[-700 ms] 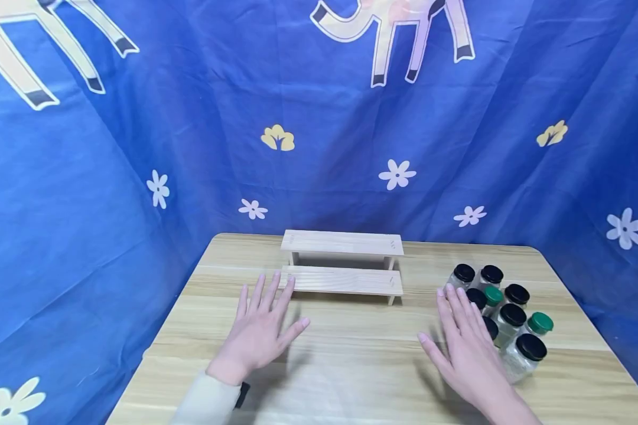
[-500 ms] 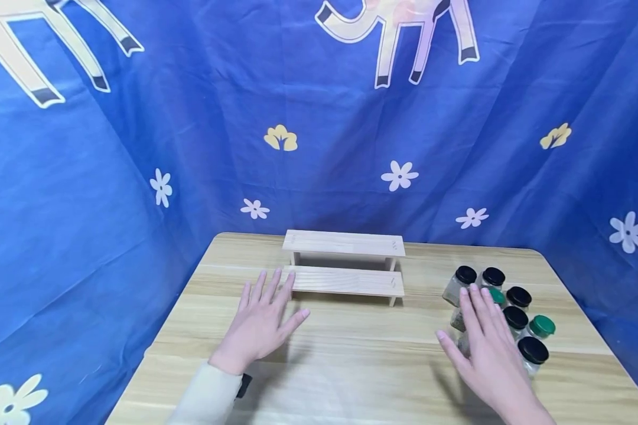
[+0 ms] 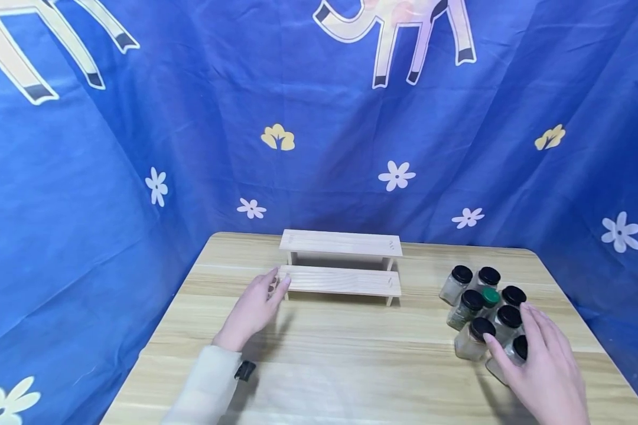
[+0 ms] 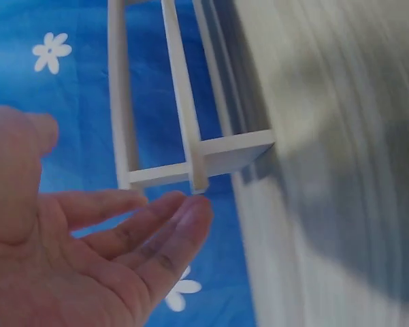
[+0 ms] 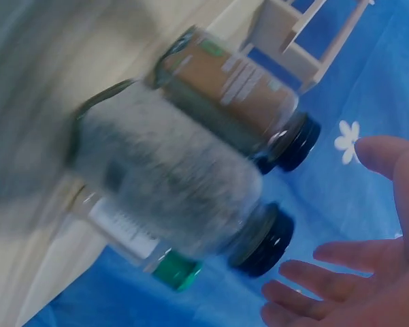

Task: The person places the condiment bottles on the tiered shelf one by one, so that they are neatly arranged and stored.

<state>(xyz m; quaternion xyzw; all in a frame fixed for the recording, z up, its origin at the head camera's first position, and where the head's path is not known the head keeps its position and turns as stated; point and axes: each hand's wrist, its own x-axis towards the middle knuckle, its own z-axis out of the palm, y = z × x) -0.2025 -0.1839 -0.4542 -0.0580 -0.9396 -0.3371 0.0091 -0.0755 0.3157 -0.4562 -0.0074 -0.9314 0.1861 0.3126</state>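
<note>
A two-tier wooden step shelf [image 3: 340,280] stands at the back middle of the table. My left hand [image 3: 252,310] is beside its left end, thumb and fingertips right at the corner of the lower tier. In the left wrist view the fingers reach loosely toward the shelf's end. To the right stands a group of glass spice jars with black or green lids. My right hand [image 3: 550,369] hovers over the front right ones, thumb and fingers apart, partly hiding them. The right wrist view has a black-lidded jar of pale grains [image 5: 170,163] just ahead of that hand's fingertips.
A brown-labelled jar [image 5: 228,85] and a green-lidded jar [image 5: 129,231] flank the nearest one. Several jars stand close together, a dark-green-filled jar [image 3: 459,316] at their left side. Blue patterned cloth [image 3: 329,147] hangs behind the wooden table [image 3: 340,360].
My right hand has moved right and toward the front edge, thumb now spread from the fingers, uncovering the left jars. The left hand has turned onto its side, its fingers bending at the shelf's end.
</note>
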